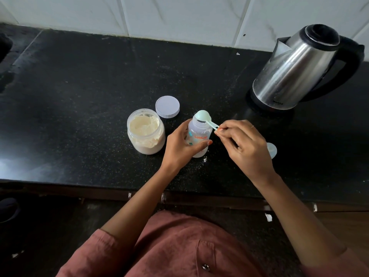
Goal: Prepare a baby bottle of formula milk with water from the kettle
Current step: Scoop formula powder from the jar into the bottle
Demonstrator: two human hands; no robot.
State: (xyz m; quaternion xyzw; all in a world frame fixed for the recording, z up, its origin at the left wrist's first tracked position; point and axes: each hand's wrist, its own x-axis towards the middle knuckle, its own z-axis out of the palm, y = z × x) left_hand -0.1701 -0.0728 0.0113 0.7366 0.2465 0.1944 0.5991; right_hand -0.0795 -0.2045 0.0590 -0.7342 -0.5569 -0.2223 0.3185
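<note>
A clear baby bottle (pixel 199 132) with red lettering stands open on the black counter (pixel 79 96). My left hand (pixel 179 146) wraps around its lower body. My right hand (pixel 239 144) pinches the handle of a pale green scoop (pixel 203 116), which lies turned over on the bottle's mouth. An open jar of cream formula powder (pixel 145 130) stands just left of the bottle. The steel kettle (pixel 299 66) with a black handle sits at the back right.
The jar's white lid (pixel 167 106) lies behind the jar. A pale bottle cap (pixel 272 149) rests on the counter, partly hidden by my right hand. Some spilled powder (pixel 204 160) dots the counter by the bottle. A tiled wall (pixel 179 15) backs the counter.
</note>
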